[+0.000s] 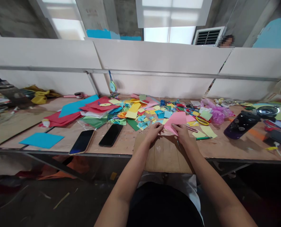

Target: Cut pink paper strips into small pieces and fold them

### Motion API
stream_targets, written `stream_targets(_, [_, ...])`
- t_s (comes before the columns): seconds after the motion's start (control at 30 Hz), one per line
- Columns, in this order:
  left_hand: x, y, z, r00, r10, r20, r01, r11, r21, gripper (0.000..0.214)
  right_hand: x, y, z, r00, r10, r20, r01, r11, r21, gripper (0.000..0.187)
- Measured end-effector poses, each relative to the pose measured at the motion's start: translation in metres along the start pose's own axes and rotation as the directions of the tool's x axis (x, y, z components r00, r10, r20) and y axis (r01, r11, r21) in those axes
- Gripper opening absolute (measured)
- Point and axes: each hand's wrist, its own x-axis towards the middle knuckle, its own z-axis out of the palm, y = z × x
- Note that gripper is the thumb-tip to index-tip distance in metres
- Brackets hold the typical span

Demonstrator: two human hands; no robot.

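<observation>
A sheet of pink paper is held up in front of me, over the near edge of the table. My right hand pinches its lower edge between thumb and fingers. At the lower left edge of the same sheet, my left hand is closed, fingertips on the paper. Below both hands lies a piece of brown cardboard that juts past the table edge. Colored paper scraps spread behind the hands. Yellow-handled scissors and a green pen lie to the right.
Two phones, one beside the other, lie left of the cardboard, near a blue sheet. Stacked red paper is farther back. A dark tumbler stands tilted in view at right, near a pink plastic bag. A white partition backs the table.
</observation>
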Motion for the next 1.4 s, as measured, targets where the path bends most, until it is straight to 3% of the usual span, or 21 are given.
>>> stream_targets(0.17, [-0.001, 0.006, 0.002, 0.999, -0.032, -0.028, 0.03, 0.998, -0.055, 0.039, -0.001, -0.008, 0.002, 0.999, -0.052, -0.003, 0.052, 0.998, -0.027, 0.033])
stream_targets(0.27, [-0.006, 0.016, 0.003, 0.991, -0.131, -0.017, 0.129, 0.986, -0.11, 0.048, -0.002, -0.019, 0.001, 0.995, -0.101, 0.003, 0.101, 0.992, -0.08, 0.031])
stream_targets(0.37, [-0.009, 0.022, 0.003, 0.967, -0.246, 0.066, 0.254, 0.953, -0.166, 0.062, -0.004, -0.031, 0.0, 0.992, -0.114, 0.048, 0.12, 0.984, -0.134, 0.032])
stream_targets(0.43, [-0.009, 0.023, 0.001, 0.948, -0.284, 0.143, 0.308, 0.932, -0.19, 0.069, -0.005, -0.039, -0.001, 0.982, -0.12, 0.145, 0.147, 0.97, -0.192, 0.03])
stream_targets(0.57, [-0.007, 0.023, -0.004, 0.928, -0.277, 0.25, 0.329, 0.923, -0.2, 0.068, -0.007, -0.05, -0.005, 0.889, -0.221, 0.402, 0.357, 0.884, -0.301, 0.028])
stream_targets(0.7, [-0.007, 0.023, -0.01, 0.932, -0.258, 0.256, 0.314, 0.925, -0.214, 0.047, -0.008, -0.049, -0.01, 0.796, -0.326, 0.51, 0.499, 0.83, -0.248, 0.035])
stream_targets(0.73, [-0.007, 0.022, -0.01, 0.935, -0.251, 0.252, 0.309, 0.924, -0.226, 0.045, -0.008, -0.047, -0.011, 0.798, -0.327, 0.506, 0.494, 0.836, -0.238, 0.038])
stream_targets(0.8, [-0.005, 0.02, -0.01, 0.953, -0.204, 0.224, 0.261, 0.929, -0.261, 0.043, -0.007, -0.042, -0.01, 0.848, -0.274, 0.453, 0.408, 0.884, -0.229, 0.049])
stream_targets(0.93, [-0.001, 0.015, -0.004, 0.995, -0.094, 0.041, 0.102, 0.937, -0.334, 0.042, -0.006, -0.031, -0.011, 0.963, -0.061, 0.263, 0.113, 0.976, -0.186, 0.047])
stream_targets(1.03, [0.001, 0.013, 0.002, 0.991, -0.096, -0.097, 0.05, 0.919, -0.39, 0.046, -0.007, -0.027, -0.014, 0.971, 0.053, 0.233, -0.009, 0.983, -0.185, 0.043])
stream_targets(1.17, [0.002, 0.011, 0.006, 0.982, -0.052, -0.183, -0.016, 0.935, -0.354, 0.045, -0.013, -0.029, -0.016, 0.95, 0.154, 0.273, -0.1, 0.975, -0.2, 0.036])
stream_targets(1.3, [0.001, 0.01, 0.007, 0.986, -0.003, -0.164, -0.045, 0.956, -0.29, 0.043, -0.016, -0.031, -0.009, 0.986, 0.118, 0.119, -0.094, 0.977, -0.192, 0.033])
stream_targets(1.4, [0.001, 0.011, 0.007, 0.995, -0.037, -0.087, 0.009, 0.954, -0.299, 0.045, -0.016, -0.03, -0.007, 0.992, 0.098, 0.079, -0.081, 0.979, -0.188, 0.037])
